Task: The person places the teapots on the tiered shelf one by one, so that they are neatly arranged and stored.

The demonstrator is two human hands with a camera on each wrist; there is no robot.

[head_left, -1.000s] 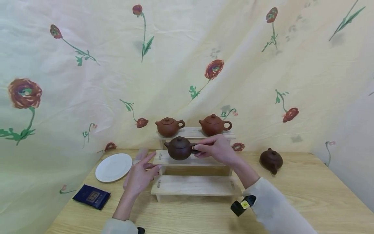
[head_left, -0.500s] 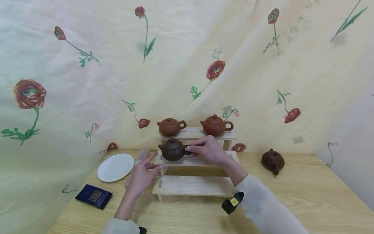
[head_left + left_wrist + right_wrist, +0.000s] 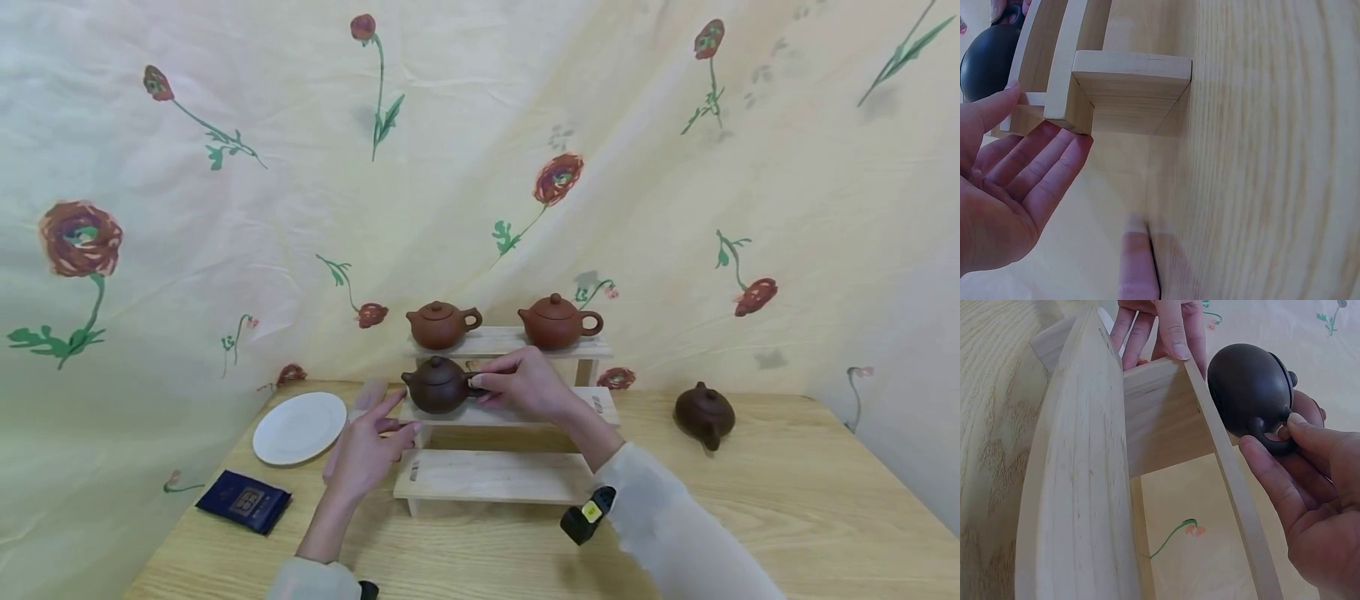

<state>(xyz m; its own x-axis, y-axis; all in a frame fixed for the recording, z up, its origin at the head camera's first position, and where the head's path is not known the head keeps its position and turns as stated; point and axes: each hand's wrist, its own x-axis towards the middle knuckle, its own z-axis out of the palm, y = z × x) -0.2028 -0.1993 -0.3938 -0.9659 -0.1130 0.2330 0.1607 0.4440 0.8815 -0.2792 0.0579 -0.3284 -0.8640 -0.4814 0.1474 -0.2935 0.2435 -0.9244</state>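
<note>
A dark brown teapot (image 3: 437, 387) is at the left end of the middle step of a tiered wooden stand (image 3: 495, 475), spout to the left. Thumb and fingers of my right hand (image 3: 525, 385) pinch its handle, seen closely in the right wrist view with the teapot (image 3: 1249, 387). Whether its base bears fully on the board I cannot tell. My left hand (image 3: 367, 450) holds the left end of that step; in the left wrist view the fingers of this hand (image 3: 1029, 172) lie against the end of the wood.
Two reddish-brown teapots, one left (image 3: 441, 325) and one right (image 3: 557, 322), stand on the top step. Another dark teapot (image 3: 705, 414) sits on the table at right. A white plate (image 3: 300, 427) and a dark blue packet (image 3: 243, 502) lie at left. Floral cloth hangs behind.
My right hand has carried the dark teapot leftward and slightly down, to the left end of the middle step. My left hand has kept its place on the stand.
</note>
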